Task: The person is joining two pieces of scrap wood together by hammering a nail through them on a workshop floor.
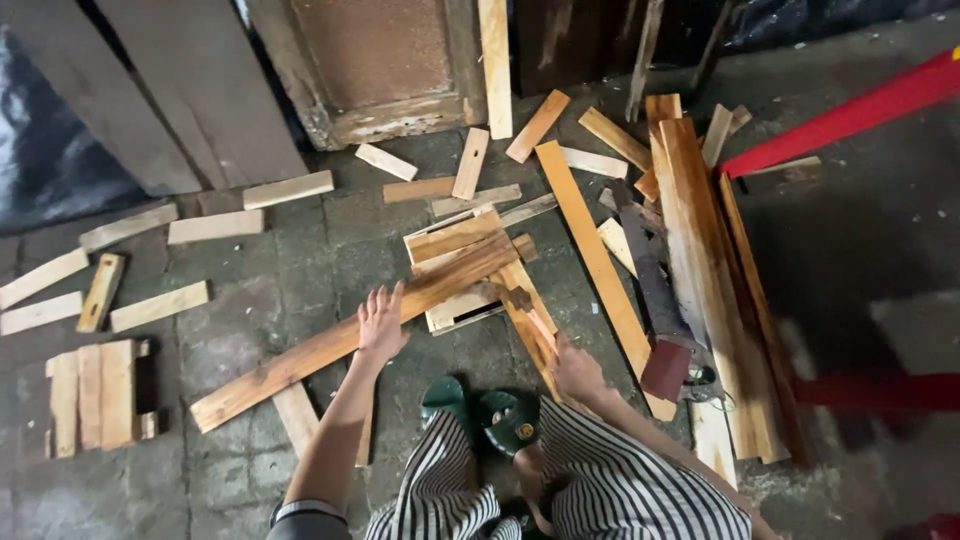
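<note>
On the paved stone floor (300, 270), a person crouches over scattered offcuts. Their left hand (381, 325) lies flat, fingers spread, pressing down on a long plank (300, 360) that slants across the ground. Their right hand (575, 368) is closed around the handle of a hammer (528, 312), its head resting near the plank's upper end by a small slatted frame (455, 300). Boards (700, 260) lie piled to the right, and old panels (200, 90) lean behind.
</note>
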